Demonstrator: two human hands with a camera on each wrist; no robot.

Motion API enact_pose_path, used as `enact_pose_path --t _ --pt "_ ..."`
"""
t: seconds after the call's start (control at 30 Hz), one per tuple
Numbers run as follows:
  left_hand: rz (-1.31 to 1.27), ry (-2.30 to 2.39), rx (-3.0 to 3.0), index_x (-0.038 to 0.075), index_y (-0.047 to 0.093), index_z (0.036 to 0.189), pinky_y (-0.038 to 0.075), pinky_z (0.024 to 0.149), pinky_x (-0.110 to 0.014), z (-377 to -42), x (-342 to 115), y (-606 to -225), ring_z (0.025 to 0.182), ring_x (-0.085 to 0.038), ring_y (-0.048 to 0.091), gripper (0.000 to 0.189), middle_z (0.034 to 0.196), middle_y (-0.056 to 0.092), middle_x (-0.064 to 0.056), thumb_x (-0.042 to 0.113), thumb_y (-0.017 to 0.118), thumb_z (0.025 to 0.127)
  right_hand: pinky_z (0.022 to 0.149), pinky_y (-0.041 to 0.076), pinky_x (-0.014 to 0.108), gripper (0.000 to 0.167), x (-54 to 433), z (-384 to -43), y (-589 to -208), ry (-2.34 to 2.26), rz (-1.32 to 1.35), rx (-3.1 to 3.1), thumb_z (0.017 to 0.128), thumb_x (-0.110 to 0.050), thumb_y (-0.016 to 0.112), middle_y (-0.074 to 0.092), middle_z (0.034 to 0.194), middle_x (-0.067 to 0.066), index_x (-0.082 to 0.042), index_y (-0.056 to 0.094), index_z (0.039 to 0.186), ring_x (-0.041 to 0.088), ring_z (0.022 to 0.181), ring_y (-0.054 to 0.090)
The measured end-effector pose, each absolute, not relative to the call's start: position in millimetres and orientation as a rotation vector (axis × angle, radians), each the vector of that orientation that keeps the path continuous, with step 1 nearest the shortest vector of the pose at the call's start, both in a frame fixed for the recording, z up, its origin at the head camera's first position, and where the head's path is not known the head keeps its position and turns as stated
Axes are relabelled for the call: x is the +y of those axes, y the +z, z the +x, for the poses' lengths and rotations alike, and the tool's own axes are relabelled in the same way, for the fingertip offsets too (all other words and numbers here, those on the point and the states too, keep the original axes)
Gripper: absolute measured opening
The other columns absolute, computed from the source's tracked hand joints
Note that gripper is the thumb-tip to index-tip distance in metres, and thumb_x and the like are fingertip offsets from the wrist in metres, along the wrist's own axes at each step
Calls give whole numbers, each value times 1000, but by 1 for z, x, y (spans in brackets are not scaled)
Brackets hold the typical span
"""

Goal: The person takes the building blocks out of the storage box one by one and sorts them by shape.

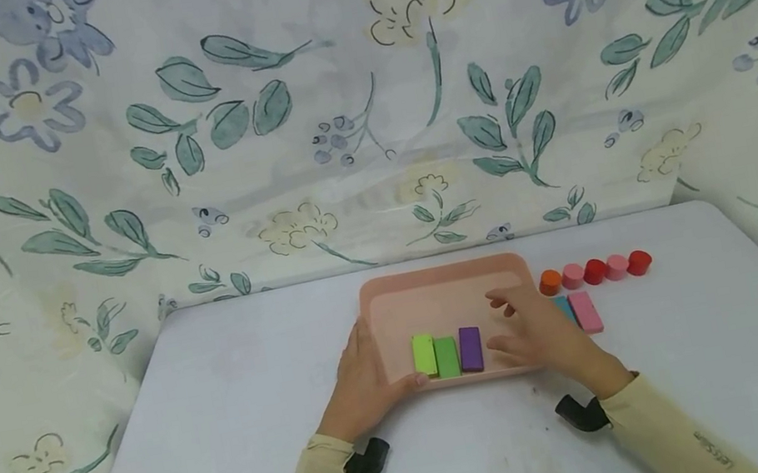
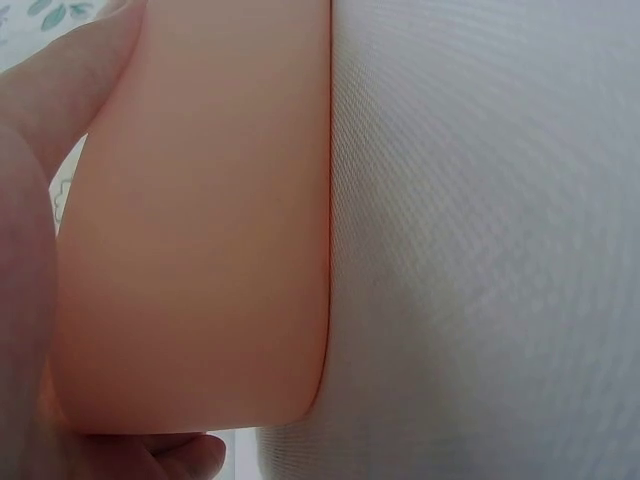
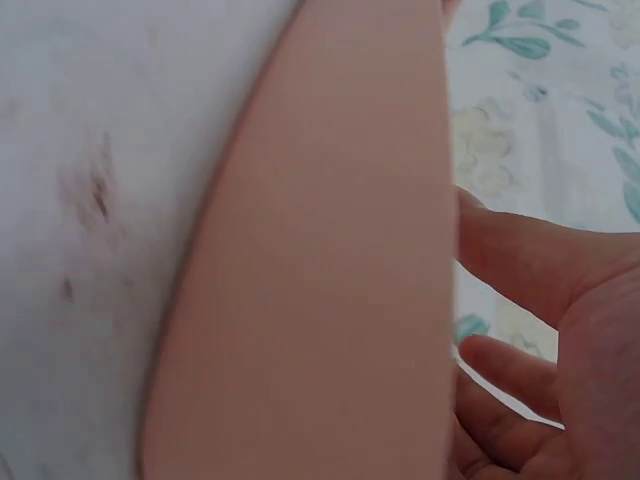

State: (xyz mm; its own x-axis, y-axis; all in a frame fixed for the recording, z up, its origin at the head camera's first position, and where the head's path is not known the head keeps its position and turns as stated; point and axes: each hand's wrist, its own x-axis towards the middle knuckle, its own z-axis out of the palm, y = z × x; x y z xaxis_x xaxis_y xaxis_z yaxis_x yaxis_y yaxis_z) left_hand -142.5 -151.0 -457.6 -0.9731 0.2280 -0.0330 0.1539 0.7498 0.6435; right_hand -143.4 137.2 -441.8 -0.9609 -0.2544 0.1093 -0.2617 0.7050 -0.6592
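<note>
A shallow peach tray lies on the white table, its front wall filling much of the left wrist view. Inside, along the front side, are a yellow-green block, a green block and a purple block. My left hand grips the tray's front left corner, thumb at the front rim and fingers along the left side. Over the tray's right part hovers my right hand, fingers spread and loosely bent, nothing seen between them; the purple block is just left of its thumb.
Right of the tray, a pink block lies beside a blue block, which my right hand partly hides. Behind them stands a row of orange, pink and red cylinders. Flowered cloth hangs behind the table.
</note>
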Motion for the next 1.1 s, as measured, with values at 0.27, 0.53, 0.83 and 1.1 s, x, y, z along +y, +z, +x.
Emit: enact_pose_path --t 0.27,0.53,0.83,1.1 --pt "330 1049 2842 3 2 161 24 118 -56 -142 -151 -457 149 -38 22 132 166 12 -18 62 81 73 91 55 44 68 122 -143 -451 1123 426 -2920 80 -22 87 63 125 13 -1 57 137 28 108 59" --pt "318 1037 2842 3 1 161 24 118 -56 -142 -152 -458 149 -38 21 133 166 10 -18 65 79 73 94 54 40 74 118 -142 -456 1072 374 -2990 75 -29 90 64 124 7 -5 59 138 23 109 58" --pt "321 1025 2849 3 0 161 24 118 -55 -143 -151 -459 150 -37 20 133 166 10 -18 64 80 73 95 53 38 71 118 -144 -455 1130 381 -3060 75 -28 91 63 124 5 -8 62 137 19 109 57" --pt "330 1014 2868 -1 2 160 25 118 -55 -142 -151 -458 149 -40 21 133 165 13 -22 63 80 74 100 51 42 67 117 -145 -452 1086 403 -3086 75 -25 91 62 126 8 -7 64 134 23 115 57"
